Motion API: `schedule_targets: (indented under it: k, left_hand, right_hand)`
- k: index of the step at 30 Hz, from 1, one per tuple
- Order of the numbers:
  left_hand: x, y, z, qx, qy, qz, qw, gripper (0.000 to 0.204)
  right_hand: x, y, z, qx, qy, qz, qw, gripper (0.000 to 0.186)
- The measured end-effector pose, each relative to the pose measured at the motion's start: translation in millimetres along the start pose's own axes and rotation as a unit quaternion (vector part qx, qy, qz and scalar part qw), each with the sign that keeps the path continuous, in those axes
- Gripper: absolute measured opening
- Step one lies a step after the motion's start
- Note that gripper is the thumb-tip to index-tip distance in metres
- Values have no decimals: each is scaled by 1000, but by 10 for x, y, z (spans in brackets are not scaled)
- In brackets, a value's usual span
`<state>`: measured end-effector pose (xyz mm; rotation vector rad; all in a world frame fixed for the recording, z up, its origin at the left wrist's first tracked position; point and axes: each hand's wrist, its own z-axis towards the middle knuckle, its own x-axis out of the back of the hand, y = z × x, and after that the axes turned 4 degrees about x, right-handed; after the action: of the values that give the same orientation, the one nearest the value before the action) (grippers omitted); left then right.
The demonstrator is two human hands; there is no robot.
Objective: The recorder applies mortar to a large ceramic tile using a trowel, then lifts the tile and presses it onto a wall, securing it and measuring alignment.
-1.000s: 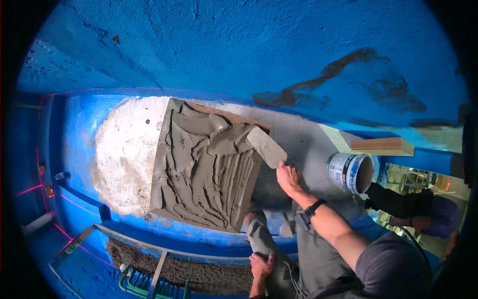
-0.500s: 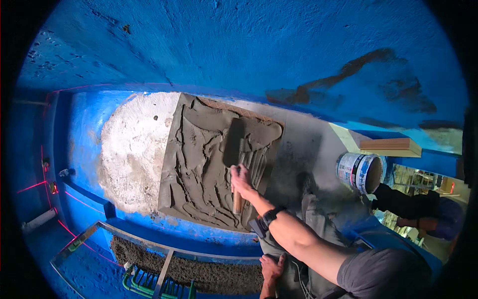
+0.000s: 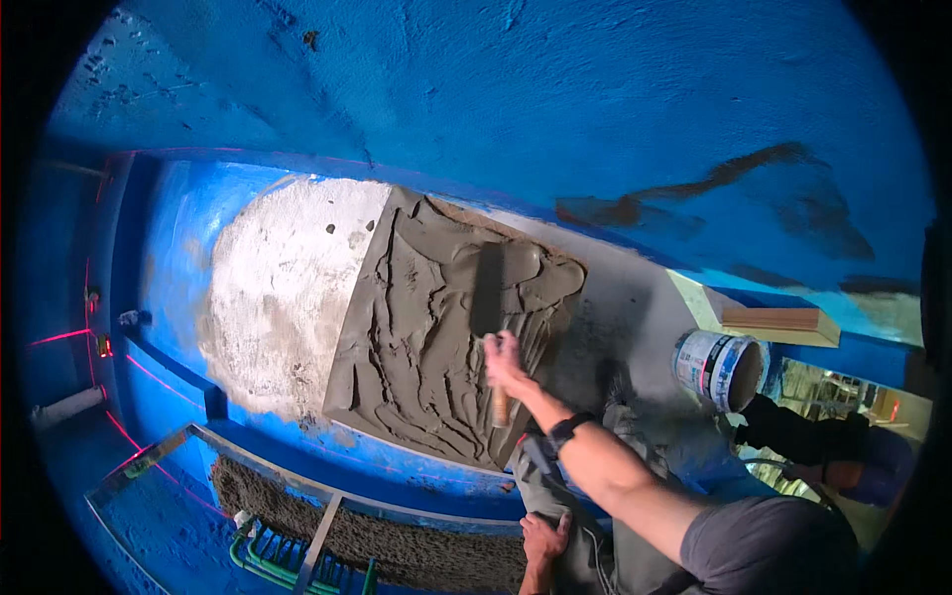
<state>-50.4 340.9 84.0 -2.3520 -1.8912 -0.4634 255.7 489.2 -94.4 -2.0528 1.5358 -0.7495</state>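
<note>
My right hand (image 3: 506, 363) grips a trowel (image 3: 487, 288) with a dark rectangular blade and a wooden handle. The blade lies on or just over a thick layer of wet grey mortar (image 3: 402, 337), seen edge-tilted; whether it touches is hard to tell. Ridges and folds run through the mortar, with combed lines near its right side. This layer covers a rectangular slab, whose bare brownish edge shows at the top. Down at the lower edge, my left hand (image 3: 546, 540) rests on my trousered leg, fingers laid over the cloth, holding nothing visible.
Left of the mortar is a rough whitish patch (image 3: 283, 288). A white bucket (image 3: 716, 369) lies tipped at right, below a wooden block (image 3: 778, 322). Metal framing (image 3: 327, 526) and green pipes (image 3: 273, 565) run along the lower left. Another person (image 3: 843, 446) is at far right.
The view has shifted slightly, moving the slab rightward in the picture. The trowel and right hand also appear further right, and the blade looks narrower, more tilted. My left hand stays on the leg.
</note>
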Motion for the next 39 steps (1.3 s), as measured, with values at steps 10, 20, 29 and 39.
schedule_targets:
  k: [10, 20, 29, 39]
  left_hand:
    - [20, -156, 42, 2, -10, -6, 1000, 90]
    - [40, -60, 51, -38, -19, 4, 999, 92]
    - [-46, 94, 116, -44, -29, 14, 999, 96]
    - [-451, 647, 287, 38, 13, 7, 999, 122]
  right_hand:
    - [273, -1046, 581, 387, -45, -622, 679, 12]
    - [1101, -1369, 352, 209, -95, -619, 751, 21]
    - [2323, -976, 262, 121, -2, -606, 787, 31]
    - [3419, -546, 579, 186, -29, -609, 770, 23]
